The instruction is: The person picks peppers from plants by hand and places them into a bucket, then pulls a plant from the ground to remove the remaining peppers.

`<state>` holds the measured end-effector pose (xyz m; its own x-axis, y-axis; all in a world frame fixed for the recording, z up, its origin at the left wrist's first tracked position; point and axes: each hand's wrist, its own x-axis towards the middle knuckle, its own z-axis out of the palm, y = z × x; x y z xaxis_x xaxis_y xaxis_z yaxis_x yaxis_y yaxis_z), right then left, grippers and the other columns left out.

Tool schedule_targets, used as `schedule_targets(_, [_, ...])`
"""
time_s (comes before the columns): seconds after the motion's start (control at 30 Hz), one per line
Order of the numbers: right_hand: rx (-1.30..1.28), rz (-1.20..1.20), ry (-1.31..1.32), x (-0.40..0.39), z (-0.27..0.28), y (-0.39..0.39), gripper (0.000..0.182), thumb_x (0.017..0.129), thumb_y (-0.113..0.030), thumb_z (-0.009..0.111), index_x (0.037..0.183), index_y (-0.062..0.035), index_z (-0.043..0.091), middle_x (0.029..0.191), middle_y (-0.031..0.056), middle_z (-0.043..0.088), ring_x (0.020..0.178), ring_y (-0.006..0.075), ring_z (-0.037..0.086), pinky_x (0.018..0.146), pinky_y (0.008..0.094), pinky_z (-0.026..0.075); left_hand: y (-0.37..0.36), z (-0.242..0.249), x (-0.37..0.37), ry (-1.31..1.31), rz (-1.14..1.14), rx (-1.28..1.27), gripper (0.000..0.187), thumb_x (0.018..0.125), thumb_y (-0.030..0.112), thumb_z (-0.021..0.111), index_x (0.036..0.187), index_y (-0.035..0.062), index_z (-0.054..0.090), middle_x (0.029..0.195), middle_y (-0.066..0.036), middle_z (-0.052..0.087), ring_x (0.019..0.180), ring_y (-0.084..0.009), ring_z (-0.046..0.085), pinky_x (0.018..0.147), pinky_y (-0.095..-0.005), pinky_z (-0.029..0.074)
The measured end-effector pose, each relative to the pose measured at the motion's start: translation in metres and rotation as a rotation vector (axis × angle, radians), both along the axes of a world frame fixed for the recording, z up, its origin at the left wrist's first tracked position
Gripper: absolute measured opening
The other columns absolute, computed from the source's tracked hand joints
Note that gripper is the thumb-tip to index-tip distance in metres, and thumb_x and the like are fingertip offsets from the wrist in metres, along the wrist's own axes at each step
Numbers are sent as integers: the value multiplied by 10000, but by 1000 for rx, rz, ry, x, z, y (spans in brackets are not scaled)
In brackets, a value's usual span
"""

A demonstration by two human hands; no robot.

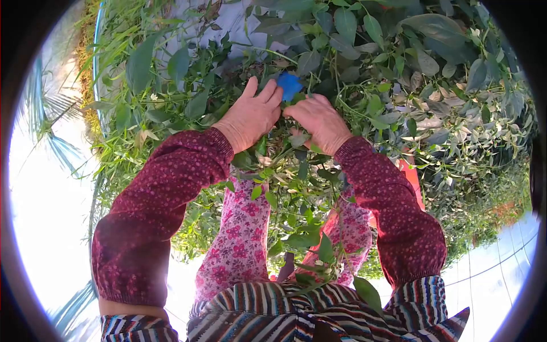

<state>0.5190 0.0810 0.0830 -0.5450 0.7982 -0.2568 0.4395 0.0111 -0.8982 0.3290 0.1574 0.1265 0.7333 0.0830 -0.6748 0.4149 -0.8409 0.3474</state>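
Observation:
My left hand [253, 112] reaches in among the green leaves, its fingers bent and partly spread near a bright blue piece [289, 86]. Close beside it, my right hand [319, 121] has its fingers curled together around stems, just below the blue piece. The two hands nearly meet at the fingertips. What lies between the left fingertips is hidden. Thin leafy stems [293, 149] hang below both hands. Dark red dotted sleeves cover both forearms.
Dense foliage [444, 40] surrounds the hands above and on both sides. Flower-patterned legs [245, 228] stand below, with leafy branches between them. A red object [411, 176] shows behind the right sleeve. Pale sheeting [51, 216] lies at the far left.

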Motion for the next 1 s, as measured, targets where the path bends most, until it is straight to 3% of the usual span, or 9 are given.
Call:
schedule_targets(0.1, [-27,143,-122,-4,8,8,287,667,-95,678,945,-147,632,894,60,554,962,258,535,929,399,353,-8,23,0,32,-29,91,406,738,191,599,1128,77,595,1259,-128,480,1280,-305,347,1042,-543,247])
schedule_targets(0.13, [-24,141,-118,-5,6,9,287,667,-95,678,945,-147,632,894,60,554,962,258,535,929,399,353,-13,18,-1,46,-12,41,306,743,183,593,1026,69,604,1066,-103,558,1148,-294,449,1016,-551,258])
schedule_targets(0.23, [-14,114,-140,-14,6,11,228,693,-112,665,905,-196,670,845,46,547,940,245,537,923,400,349,-21,16,-4,108,175,22,186,749,176,591,905,74,588,889,-65,571,973,-272,524,988,-538,281])
schedule_targets(0.57, [32,109,18,-7,-4,7,193,663,-169,667,850,-211,637,772,-3,487,860,212,521,866,383,324,-26,59,-4,60,360,20,181,749,196,616,883,78,583,781,-61,595,813,-249,577,923,-513,327])
schedule_targets(0.73, [33,118,63,-4,-2,15,248,613,-120,683,834,-212,618,761,-10,469,853,214,520,881,391,317,-20,72,-1,81,554,-35,231,727,218,652,864,62,549,736,-80,563,726,-275,590,655,-399,454])
schedule_targets(0.87, [-124,196,-67,16,-3,7,252,647,-62,665,845,-207,610,780,-5,472,888,225,522,936,459,308,-6,88,-19,91,563,-209,237,734,182,634,921,53,566,781,-103,593,683,-278,585,562,-361,454])
schedule_targets(0.93, [-178,265,-158,22,-1,4,286,667,-36,659,882,-221,626,810,-7,487,926,224,520,966,502,295,6,85,-40,174,989,-448,240,793,131,578,1024,68,586,834,-68,621,657,-209,573,549,-305,448])
schedule_targets(0.97, [-189,268,-158,19,2,1,286,667,-36,659,882,-221,626,810,-7,487,926,224,520,966,502,295,8,78,-50,179,990,-459,240,793,131,578,1024,68,586,834,-68,621,657,-209,573,549,-305,448])
schedule_targets(1.0, [-162,215,-102,13,3,2,307,662,-37,660,905,-223,633,814,-5,489,931,223,519,966,495,296,13,63,-60,111,1324,-693,251,818,107,545,1065,79,583,857,-49,620,657,-173,558,537,-280,432])
